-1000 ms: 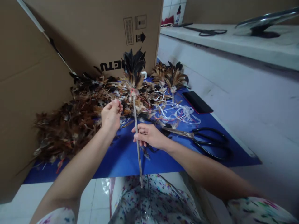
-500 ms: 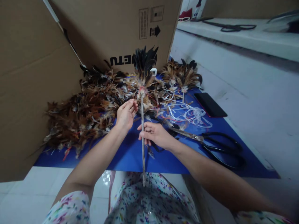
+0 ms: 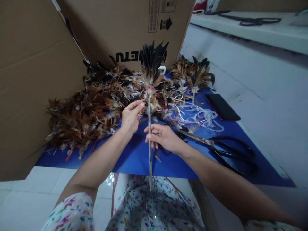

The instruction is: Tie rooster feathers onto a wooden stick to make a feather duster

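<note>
A feather duster stands in front of me, with dark and brown feathers [image 3: 153, 62] bound by red string at the top of a thin wooden stick [image 3: 150, 163]. My right hand [image 3: 165, 137] grips the stick around its middle, thumb and fingers closed on it. Just left of the binding, my left hand [image 3: 131, 117] is pinched, thumb against fingers; whatever lies in the pinch is too small to make out. Behind both hands spreads a large pile of brown feather bundles [image 3: 81, 112] on the blue tabletop [image 3: 130, 157].
Big black-handled scissors [image 3: 207, 141] lie right of my right hand. Beyond them are a tangle of clear plastic strips [image 3: 204, 117] and a dark phone [image 3: 222, 106]. Cardboard panels [image 3: 115, 29] wall off the left and back. Another pair of scissors [image 3: 255, 21] rests on a ledge.
The whole view has shifted slightly. My hands keep nearly the same places on and beside the stick; the left fingers are pinched a little closer to the binding.
</note>
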`<action>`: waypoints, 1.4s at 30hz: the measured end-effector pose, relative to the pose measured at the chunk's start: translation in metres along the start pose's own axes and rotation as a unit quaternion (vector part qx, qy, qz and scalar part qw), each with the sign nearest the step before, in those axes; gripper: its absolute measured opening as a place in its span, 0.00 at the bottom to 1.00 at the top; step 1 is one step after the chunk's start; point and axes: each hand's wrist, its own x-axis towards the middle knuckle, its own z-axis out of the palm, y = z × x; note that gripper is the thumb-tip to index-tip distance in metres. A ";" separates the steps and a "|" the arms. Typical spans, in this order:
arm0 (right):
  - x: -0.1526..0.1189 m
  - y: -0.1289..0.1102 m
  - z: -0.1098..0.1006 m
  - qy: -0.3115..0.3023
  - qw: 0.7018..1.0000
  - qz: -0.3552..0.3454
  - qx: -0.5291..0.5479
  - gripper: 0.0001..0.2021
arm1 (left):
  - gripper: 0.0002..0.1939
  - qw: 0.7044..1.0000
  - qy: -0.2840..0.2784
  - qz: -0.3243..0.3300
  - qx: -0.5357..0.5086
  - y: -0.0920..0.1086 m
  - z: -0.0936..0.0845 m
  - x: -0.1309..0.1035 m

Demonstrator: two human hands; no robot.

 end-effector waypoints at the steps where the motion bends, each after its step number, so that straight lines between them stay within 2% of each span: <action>1: 0.000 0.000 0.000 0.000 1.000 0.000 0.000 0.12 | 0.14 1.000 0.000 0.000 0.002 0.000 -0.001 0.000; 11: 0.000 -0.001 0.000 -0.008 1.000 0.000 -0.003 0.12 | 0.12 1.000 -0.026 0.002 0.017 -0.002 0.000 -0.004; 21: 0.000 -0.001 0.000 -0.007 1.000 -0.005 -0.001 0.12 | 0.13 0.994 -0.075 0.061 0.054 -0.004 -0.004 -0.005; 33: 0.000 -0.001 0.000 -0.004 1.000 0.003 -0.001 0.11 | 0.11 0.967 -0.070 0.174 0.173 -0.005 -0.007 -0.005; 42: -0.001 -0.002 0.000 -0.006 1.000 0.006 -0.001 0.12 | 0.11 0.953 -0.063 0.212 0.208 -0.008 -0.011 -0.001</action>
